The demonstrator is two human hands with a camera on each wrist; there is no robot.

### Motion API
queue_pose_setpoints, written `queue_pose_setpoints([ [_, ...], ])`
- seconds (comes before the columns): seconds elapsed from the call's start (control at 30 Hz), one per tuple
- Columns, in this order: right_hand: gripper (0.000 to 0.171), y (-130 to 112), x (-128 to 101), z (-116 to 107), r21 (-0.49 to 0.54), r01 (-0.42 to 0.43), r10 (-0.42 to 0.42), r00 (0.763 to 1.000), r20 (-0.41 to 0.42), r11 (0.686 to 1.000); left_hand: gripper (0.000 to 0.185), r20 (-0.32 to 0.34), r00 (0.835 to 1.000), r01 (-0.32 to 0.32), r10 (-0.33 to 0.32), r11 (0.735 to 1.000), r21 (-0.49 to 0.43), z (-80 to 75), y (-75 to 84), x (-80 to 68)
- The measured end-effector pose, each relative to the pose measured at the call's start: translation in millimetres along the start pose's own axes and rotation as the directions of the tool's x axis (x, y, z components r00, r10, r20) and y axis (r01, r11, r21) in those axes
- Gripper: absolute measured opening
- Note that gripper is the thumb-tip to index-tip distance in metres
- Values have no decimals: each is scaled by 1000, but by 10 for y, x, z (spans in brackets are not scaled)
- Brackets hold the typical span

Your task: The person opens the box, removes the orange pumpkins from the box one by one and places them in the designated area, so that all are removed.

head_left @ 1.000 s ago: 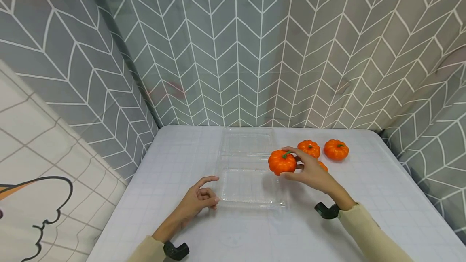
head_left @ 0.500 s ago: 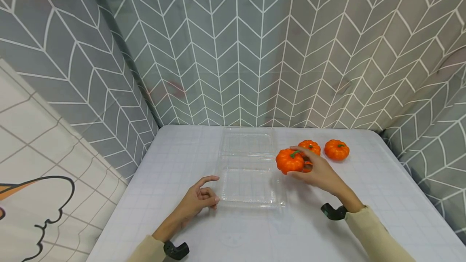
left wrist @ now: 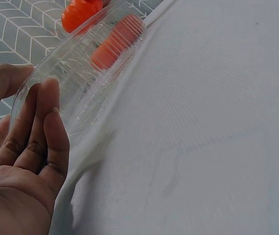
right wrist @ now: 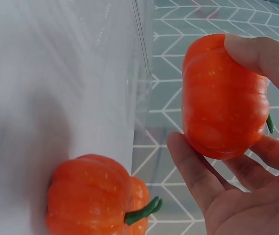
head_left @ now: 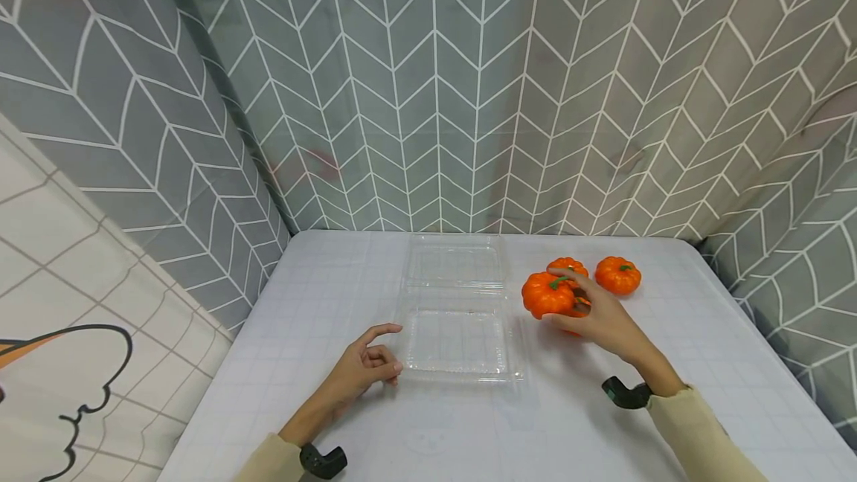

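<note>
My right hand (head_left: pixel 605 324) grips a small orange pumpkin (head_left: pixel 545 294) with a green stem, thumb on one side and fingers on the other. In the right wrist view this pumpkin is held apart from the others, and another pumpkin (right wrist: pixel 88 196) stands below it on the table. A clear plastic container (head_left: pixel 455 341) lies unfolded left of the held pumpkin, its lid (head_left: pixel 455 262) laid back behind it. At the container's left edge rests my left hand (head_left: pixel 364 363), fingers loosely bent and tips touching the rim, as the left wrist view shows.
Two more pumpkins sit at the back right, one (head_left: pixel 569 266) partly hidden by the right hand and one (head_left: pixel 618 275) farther right. The white-covered table (head_left: pixel 321 281) ends at a grey patterned curtain (head_left: pixel 455 95).
My right hand has moved to the right with the pumpkin, away from over the container's right side and toward the other pumpkins. The left hand and container have stayed put.
</note>
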State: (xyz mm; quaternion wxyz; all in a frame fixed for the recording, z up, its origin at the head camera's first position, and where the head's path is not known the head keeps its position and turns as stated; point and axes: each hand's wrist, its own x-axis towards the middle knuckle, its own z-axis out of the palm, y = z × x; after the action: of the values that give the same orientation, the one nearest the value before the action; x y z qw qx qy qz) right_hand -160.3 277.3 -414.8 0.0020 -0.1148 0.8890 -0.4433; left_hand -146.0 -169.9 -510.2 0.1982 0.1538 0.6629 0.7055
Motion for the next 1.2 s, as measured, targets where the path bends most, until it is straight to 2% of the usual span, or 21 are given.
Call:
queue_pose_setpoints([
  [0.13,81,47,-25,-34,24,-26,27,1000,-6,999,76,-1,1000,6,-6,1000,0,1,3,2],
  [0.33,81,79,-76,-105,4,-47,47,999,-25,999,76,1,1000,18,-18,1000,-9,4,7,-4],
  [0.63,85,128,-145,-216,-21,-91,91,995,-39,996,76,10,1000,-2,2,1000,-12,2,0,-4],
  [1.2,82,287,-268,-412,-31,-153,151,986,-73,988,76,7,1000,6,-5,1000,-12,-4,6,-10],
])
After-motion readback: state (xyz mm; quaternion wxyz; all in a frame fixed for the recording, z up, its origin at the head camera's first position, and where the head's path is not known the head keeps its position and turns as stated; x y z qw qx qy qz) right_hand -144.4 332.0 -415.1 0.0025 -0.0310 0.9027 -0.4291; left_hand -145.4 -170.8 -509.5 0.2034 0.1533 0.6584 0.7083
